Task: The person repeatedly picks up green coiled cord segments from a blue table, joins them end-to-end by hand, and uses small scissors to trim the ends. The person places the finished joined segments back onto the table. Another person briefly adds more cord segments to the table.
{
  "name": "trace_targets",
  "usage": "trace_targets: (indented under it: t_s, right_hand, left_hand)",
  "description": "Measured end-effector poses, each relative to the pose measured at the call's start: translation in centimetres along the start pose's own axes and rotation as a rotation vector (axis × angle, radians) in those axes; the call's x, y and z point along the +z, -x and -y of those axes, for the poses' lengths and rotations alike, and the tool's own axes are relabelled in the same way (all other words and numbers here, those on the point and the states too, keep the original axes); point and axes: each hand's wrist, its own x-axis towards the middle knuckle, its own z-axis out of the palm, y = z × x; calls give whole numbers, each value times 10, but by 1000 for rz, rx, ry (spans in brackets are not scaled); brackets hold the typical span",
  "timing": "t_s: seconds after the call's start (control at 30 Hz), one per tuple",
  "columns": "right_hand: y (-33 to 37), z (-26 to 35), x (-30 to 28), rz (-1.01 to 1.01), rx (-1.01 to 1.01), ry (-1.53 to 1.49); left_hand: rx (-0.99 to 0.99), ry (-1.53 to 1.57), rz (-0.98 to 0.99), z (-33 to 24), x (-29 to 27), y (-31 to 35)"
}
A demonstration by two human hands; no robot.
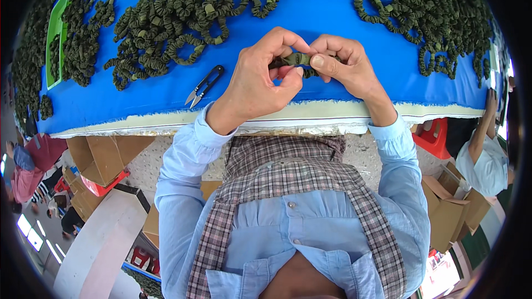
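Note:
Both hands meet over the near edge of the blue-covered table, holding one dark green gathered fabric scrunchie (300, 59) between them. The thumb and fingers of my left hand (269, 75) curl round its left part. My right hand (346, 66) pinches its right end between thumb and forefinger. Part of the scrunchie is hidden behind the fingers. Left of my left hand, a pair of black thread snips (204, 86) lies on the blue cloth with its blades toward me. A loose pile of similar scrunchies (160, 27) spreads beyond the snips.
More scrunchies heap at the far right (438, 14) and along the left side, around a bright green tray (57, 39). The table's blue cover (310, 0) ends in a frayed edge. Cardboard boxes (102, 158) and a red stool (432, 138) stand below. Other people are at both sides.

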Motion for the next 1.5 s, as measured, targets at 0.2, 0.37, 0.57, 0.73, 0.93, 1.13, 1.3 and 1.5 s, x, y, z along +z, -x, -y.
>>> trace_targets:
  t_s: [0.2,0.37,0.57,0.73,0.93,1.13,1.3,1.5]
  right_hand:
    - [0,-6,-11,8,-91,-154]
    - [0,-7,-9,-7,-97,-164]
    - [0,-5,-8,32,-79,-146]
    - [0,-5,-6,39,-75,-126]
    - [1,-6,-6,51,-79,-111]
    - [1,-6,-6,48,-78,-117]
    - [3,-4,-5,38,-70,-109]
    - [0,-8,-6,18,-82,-128]
  left_hand:
    - [-59,142,-14,7,-7,0]
    - [-87,157,-2,7,-7,-1]
    - [40,-101,-26,3,3,-2]
    - [125,-95,-126,6,11,-4]
    - [134,-118,-144,10,9,-1]
    - [56,-87,-167,9,6,3]
    - [13,-72,-133,6,2,7]
    - [-3,-104,-89,4,0,6]
